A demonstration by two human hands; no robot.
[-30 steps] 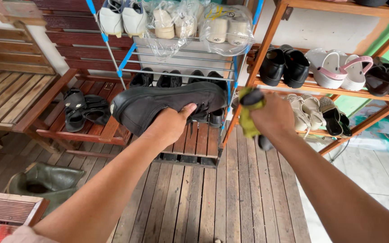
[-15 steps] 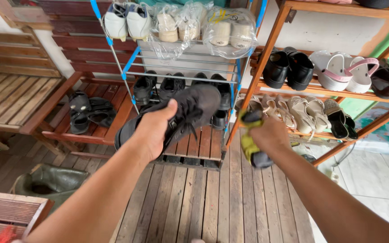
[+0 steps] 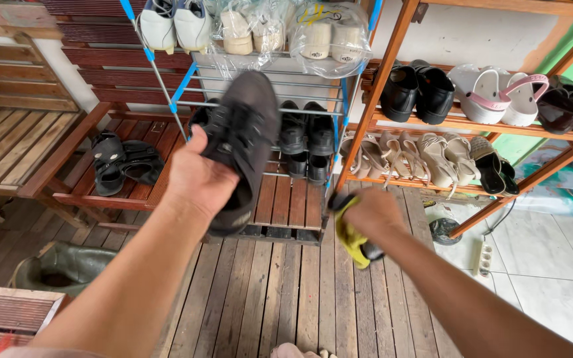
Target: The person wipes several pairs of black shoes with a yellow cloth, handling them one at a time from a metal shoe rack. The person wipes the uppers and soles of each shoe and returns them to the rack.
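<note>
Before the shoe racks, head view: you stand on plank flooring.
Left hand (image 3: 197, 179): your fingers are wrapped tight around a black shoe (image 3: 243, 142), held tilted in mid-air before the metal rack (image 3: 270, 109).
Right hand (image 3: 374, 212): you have it closed on a yellow cloth (image 3: 353, 237), low beside the wooden shelf (image 3: 432, 122).
Risk: your one-handed grip looks loose; the blurred shoe could slip or knock the racked pairs.

Two clear plastic bags (image 3: 293, 33) observed at twelve o'clock on the top tier of the metal rack (image 3: 266, 73); each wraps pale shoes; left bag smaller, right bag rounder with a yellow mark; no labels, signs or screens seen.
</note>
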